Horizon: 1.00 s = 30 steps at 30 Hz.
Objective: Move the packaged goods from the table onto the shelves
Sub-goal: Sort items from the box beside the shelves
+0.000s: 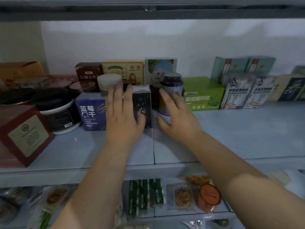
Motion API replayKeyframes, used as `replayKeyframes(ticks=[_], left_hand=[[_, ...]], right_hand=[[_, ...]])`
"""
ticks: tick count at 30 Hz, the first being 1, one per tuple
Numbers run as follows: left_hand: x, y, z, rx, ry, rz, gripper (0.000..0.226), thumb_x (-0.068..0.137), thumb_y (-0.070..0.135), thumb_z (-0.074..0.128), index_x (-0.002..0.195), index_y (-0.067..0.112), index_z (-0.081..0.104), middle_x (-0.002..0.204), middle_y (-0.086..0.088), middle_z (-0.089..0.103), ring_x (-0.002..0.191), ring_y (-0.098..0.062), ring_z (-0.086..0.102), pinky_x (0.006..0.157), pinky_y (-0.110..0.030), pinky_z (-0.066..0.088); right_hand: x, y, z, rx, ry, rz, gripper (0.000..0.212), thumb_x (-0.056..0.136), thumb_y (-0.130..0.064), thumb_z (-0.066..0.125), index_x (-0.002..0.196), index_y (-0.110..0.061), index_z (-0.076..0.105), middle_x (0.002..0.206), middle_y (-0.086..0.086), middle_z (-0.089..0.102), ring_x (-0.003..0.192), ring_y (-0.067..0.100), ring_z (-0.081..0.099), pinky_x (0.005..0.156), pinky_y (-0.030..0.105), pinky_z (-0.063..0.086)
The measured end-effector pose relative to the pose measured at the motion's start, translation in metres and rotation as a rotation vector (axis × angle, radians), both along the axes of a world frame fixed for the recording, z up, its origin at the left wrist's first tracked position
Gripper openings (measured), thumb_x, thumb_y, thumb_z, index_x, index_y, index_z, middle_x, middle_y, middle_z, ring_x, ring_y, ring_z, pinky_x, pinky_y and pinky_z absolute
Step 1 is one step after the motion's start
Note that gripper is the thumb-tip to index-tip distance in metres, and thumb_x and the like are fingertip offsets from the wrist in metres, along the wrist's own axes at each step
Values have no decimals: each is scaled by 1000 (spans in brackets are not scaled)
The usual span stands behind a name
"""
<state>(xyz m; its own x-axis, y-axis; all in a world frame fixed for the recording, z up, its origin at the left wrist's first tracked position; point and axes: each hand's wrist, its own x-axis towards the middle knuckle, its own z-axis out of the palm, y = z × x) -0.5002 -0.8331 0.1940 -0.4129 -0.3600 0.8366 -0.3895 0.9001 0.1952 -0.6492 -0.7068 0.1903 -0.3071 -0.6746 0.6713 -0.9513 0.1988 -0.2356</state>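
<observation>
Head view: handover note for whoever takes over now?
Left hand open, straight fingers against the dark box, thumb across its front.
Right hand open, fingertips at the dark-lidded can.
Both items stand upright on the shelf, between the blueberry box and the green box.
Done: these two are shelved.
Left: this view does not show what remains to be moved.

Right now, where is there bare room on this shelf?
Bare shelf lies in front of the green box and black coffee packs, right of the right hand. The left half, around the black-lidded jar and blue box, is crowded.
</observation>
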Motion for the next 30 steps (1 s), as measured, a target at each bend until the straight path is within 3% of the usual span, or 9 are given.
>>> replayKeyframes(ticks=[3,7,12,18,22,30], left_hand=[[-5,18,1,-95,-125,-81,75,91,29,53,157,6,26,164,-20,22,153,-39,13,123,-56,17],[-22,71,-11,-170,-287,-222,74,97,37,48,159,7,22,165,-19,18,153,-41,11,121,-58,21],[-49,175,-40,-147,-404,-470,76,93,42,47,159,11,24,165,-18,21,153,-41,13,120,-61,21],[-52,330,-84,-195,-587,-817,80,92,48,44,160,12,22,164,-17,23,153,-38,15,122,-56,21],[-44,432,-117,-198,-658,-1037,75,91,45,45,156,9,33,161,-20,31,150,-42,22,118,-59,28],[-17,583,-148,-219,-830,-1290,76,91,48,39,157,13,27,162,-16,29,152,-39,19,120,-58,26]], right_hand=[[-6,40,-14,57,128,-127,75,92,-51,48,156,-14,34,157,23,36,148,44,26,118,53,29],[-5,122,-38,137,87,-279,75,96,-52,50,158,-15,29,162,17,28,153,36,16,122,52,26],[15,241,-71,107,10,-501,72,90,-46,56,149,-6,45,152,21,44,148,40,31,115,58,35],[70,409,-110,240,-151,-794,78,91,-52,50,154,-9,35,159,17,35,152,35,22,119,54,31],[120,512,-136,217,-238,-984,73,90,-48,52,151,-9,40,155,17,42,149,37,29,116,55,34],[201,646,-172,167,-383,-1277,69,86,-39,61,147,-9,46,152,17,45,147,39,32,113,57,38]])
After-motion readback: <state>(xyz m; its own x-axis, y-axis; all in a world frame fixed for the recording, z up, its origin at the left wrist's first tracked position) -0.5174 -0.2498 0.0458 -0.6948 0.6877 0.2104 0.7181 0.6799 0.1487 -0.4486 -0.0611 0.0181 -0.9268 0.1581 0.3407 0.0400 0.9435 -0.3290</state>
